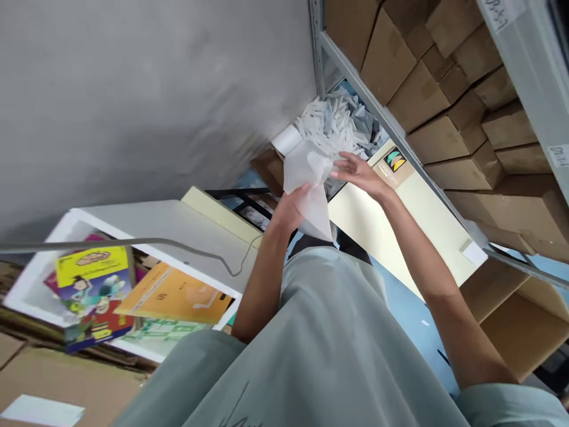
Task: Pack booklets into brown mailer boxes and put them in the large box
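A thin white translucent sheet hangs in front of my body near the middle of the view. My left hand is closed on its left side, with the thumb lying over the sheet. To the right of it, my right hand has its fingers spread, with the fingertips beside the sheet's upper right edge. Whether those fingertips touch the sheet is hard to tell. Just behind the sheet lies a white roll, next to a large heap of folded white pieces.
Metal shelving with stacked brown boxes rises at the right. A cream panel stands beneath it, near an open carton. At the left, a white foam box holds a colorful booklet and an orange envelope.
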`<action>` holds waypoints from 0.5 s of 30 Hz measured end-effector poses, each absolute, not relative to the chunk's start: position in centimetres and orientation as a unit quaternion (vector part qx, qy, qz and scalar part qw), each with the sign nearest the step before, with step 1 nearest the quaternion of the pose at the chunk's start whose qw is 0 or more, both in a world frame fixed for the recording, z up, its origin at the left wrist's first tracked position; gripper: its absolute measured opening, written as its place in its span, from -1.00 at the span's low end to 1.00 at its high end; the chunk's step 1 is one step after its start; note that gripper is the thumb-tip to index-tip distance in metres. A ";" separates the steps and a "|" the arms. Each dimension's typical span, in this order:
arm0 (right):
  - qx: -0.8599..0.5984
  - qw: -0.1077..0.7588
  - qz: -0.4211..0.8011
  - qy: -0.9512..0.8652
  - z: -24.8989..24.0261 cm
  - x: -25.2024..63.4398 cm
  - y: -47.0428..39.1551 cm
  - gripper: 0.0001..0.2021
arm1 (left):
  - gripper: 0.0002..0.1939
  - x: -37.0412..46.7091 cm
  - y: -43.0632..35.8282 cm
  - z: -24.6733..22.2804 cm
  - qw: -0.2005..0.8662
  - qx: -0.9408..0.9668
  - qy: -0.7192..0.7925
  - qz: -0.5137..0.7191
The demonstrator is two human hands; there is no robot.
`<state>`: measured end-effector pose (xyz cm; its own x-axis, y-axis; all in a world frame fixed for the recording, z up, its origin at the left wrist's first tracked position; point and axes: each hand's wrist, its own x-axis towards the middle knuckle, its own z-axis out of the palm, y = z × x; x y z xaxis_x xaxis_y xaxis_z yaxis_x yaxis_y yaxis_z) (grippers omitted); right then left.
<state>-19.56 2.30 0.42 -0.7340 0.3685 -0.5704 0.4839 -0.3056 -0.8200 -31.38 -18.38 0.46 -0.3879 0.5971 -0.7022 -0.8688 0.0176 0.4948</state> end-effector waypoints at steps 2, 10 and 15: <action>0.345 0.048 -0.749 0.564 0.2 -18.5 1.0 -0.10 | -0.70 -30.4 -18.5 1.7 0.522 -0.118 0.489 0.689; 0.333 -0.051 -0.789 0.514 1.3 -11.7 -1.6 -0.45 | -0.72 -24.9 -17.7 3.6 0.483 -0.148 0.577 0.642; 0.344 -0.022 -0.755 0.558 1.4 -5.2 -1.7 -0.44 | -0.81 -20.5 -17.4 3.4 0.501 -0.203 0.568 0.620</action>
<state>-5.16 -1.73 1.42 -0.7618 0.4179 -0.4950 0.3503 -0.3771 -0.8574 -20.52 -17.42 3.37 -0.4145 0.3911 -0.8217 -0.8528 0.1483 0.5007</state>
